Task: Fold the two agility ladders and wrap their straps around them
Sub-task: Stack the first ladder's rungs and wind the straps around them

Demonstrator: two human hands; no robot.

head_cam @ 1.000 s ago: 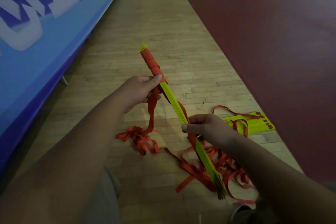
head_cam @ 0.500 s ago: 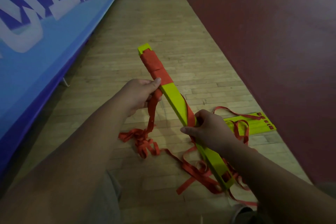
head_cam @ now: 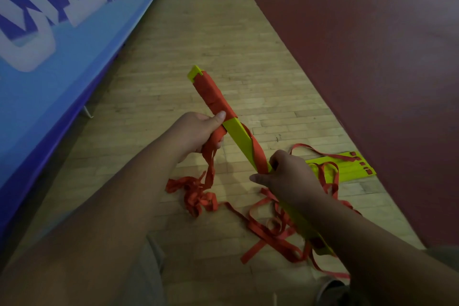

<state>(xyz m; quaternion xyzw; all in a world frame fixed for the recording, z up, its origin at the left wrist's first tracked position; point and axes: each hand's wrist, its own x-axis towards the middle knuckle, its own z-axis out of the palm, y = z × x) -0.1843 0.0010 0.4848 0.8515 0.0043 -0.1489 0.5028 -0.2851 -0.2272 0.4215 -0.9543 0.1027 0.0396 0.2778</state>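
Holding the folded ladder (head_cam: 239, 135) slantwise above the wooden floor (head_cam: 223, 40), the person has a hand on each half of it. The left hand (head_cam: 196, 131) has its grip closed near the middle. Its thumb presses the edge of the red strap (head_cam: 213, 97) wound round the far end, and its fingers curl round the slack that hangs down to a loose heap (head_cam: 196, 194) on the floor. The right hand (head_cam: 285, 179) has its grip closed round the near half, where one turn of strap crosses the yellow slats. The second ladder (head_cam: 347, 165) lies flat on the floor to the right, beside the dark red mat (head_cam: 372, 57), with strap tangled over it.

The slats look thin, stiff, light and smooth, so they could well slide apart. The bundle is probably best squeezed across its flat faces. The strap looks like soft, limp webbing that twists and snags easily. It likely handles best pinched close to the bundle and pulled taut.
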